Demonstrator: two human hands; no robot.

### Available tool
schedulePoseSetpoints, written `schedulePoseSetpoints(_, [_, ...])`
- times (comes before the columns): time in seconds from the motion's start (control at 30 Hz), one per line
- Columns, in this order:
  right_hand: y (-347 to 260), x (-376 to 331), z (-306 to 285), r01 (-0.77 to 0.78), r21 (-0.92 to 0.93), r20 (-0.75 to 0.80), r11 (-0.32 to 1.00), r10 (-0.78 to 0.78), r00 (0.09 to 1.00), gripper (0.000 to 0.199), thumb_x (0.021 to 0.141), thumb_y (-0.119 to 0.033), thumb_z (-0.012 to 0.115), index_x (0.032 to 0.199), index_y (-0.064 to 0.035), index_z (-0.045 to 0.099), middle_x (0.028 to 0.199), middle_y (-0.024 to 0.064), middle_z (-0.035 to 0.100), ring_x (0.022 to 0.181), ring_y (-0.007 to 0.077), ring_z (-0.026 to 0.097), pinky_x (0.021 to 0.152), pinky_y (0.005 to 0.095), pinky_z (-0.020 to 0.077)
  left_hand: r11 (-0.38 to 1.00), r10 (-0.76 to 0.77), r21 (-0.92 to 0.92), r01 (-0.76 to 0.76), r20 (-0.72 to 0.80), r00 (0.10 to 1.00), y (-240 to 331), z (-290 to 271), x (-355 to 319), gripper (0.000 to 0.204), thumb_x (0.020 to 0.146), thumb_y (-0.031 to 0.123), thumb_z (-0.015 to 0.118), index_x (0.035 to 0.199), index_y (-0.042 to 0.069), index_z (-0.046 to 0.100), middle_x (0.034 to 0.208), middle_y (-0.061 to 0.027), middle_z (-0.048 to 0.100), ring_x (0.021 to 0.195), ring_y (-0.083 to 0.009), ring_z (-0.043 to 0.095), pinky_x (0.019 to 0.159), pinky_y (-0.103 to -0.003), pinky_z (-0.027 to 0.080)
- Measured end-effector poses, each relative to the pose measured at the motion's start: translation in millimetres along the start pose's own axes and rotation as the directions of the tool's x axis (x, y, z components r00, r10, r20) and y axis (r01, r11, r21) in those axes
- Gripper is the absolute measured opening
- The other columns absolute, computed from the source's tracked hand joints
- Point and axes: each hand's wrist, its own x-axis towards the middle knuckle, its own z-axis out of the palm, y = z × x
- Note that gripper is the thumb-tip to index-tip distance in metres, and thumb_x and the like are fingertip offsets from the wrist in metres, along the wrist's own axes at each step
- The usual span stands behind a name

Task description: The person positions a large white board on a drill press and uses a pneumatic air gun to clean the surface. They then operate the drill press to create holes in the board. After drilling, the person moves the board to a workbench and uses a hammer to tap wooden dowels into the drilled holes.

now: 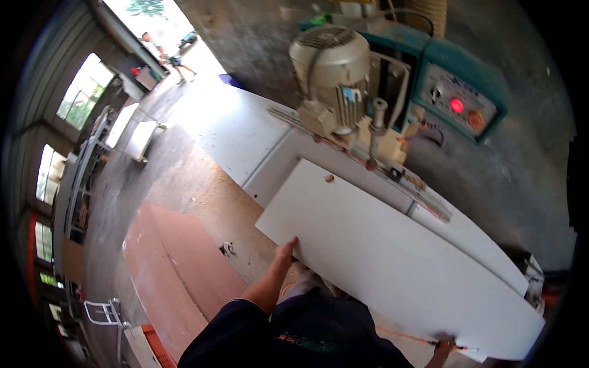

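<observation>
A long white panel [392, 245] lies slanting across in front of me, with one round hole near its far left corner. My left hand [286, 251] is closed on its near edge by the left end, thumb on top. My right hand [444, 346] grips the same edge farther right, fingers mostly hidden. A thin orange strip [405, 335] runs beside the right hand; I cannot make out what it is. Beyond the panel stands a boring machine with a pale motor [331, 73], its grey worktable [276, 162] partly under the panel.
A teal control box [460, 92] with a lit red lamp sits right of the motor. Left of me lies a stack of reddish-brown boards [178, 264]. A white metal trolley frame [104, 313] and an orange crate [158, 345] stand lower left. A person [169, 58] is near the far doorway.
</observation>
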Motion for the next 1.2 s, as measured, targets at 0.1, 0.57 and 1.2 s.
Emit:
schedulePoseSetpoints(0.1, [8.1, 56.7, -56.4, 0.026, -0.009, 0.128, 1.0, -0.024, 0.992, 0.034, 0.088, -0.028, 0.057, 0.117, -0.0122, 0.051, 0.106, 0.0079, 0.058, 0.099, 0.0261, 0.058, 0.084, 0.0453, 0.0513, 0.992, 0.067, 0.106, -0.061, -0.052, 0.996, 30.9, 29.0, -17.9, 0.062, 0.076, 0.028, 0.078, 0.126, 0.001, 0.052, 0.114, -0.0165, 0.06, 0.095, -0.0374, 0.063, 0.072, -0.053, 0.056])
schedulePoseSetpoints(0.57, [137.2, -173.0, 143.6, -0.116, 0.116, -0.082, 0.986, 0.126, 0.989, 0.023, 0.09, -0.018, 0.061, 0.111, -0.0095, 0.056, 0.103, 0.0054, 0.061, 0.092, 0.0261, 0.062, 0.078, 0.0446, 0.054, 0.998, 0.06, -0.004, -0.06, -0.009, 0.998, 194.1, -70.0, 115.6, 0.055, 0.083, 0.029, 0.072, 0.125, 0.001, 0.052, 0.117, -0.0154, 0.058, 0.098, -0.0341, 0.061, 0.074, -0.047, 0.053])
schedulePoseSetpoints(1.2, [213.3, -188.9, 224.4, -0.083, 0.143, -0.114, 0.986, 0.1, 0.988, 0.023, 0.087, -0.01, 0.062, 0.11, -0.0096, 0.054, 0.093, 0.005, 0.06, 0.078, 0.0209, 0.062, 0.063, 0.0367, 0.0538, 0.963, 0.054, 0.268, -0.032, -0.072, 0.996, 285.6, -23.2, 178.2, 0.042, 0.084, 0.029, 0.069, 0.117, 0.007, 0.057, 0.108, -0.0084, 0.062, 0.087, -0.0255, 0.062, 0.06, -0.038, 0.05])
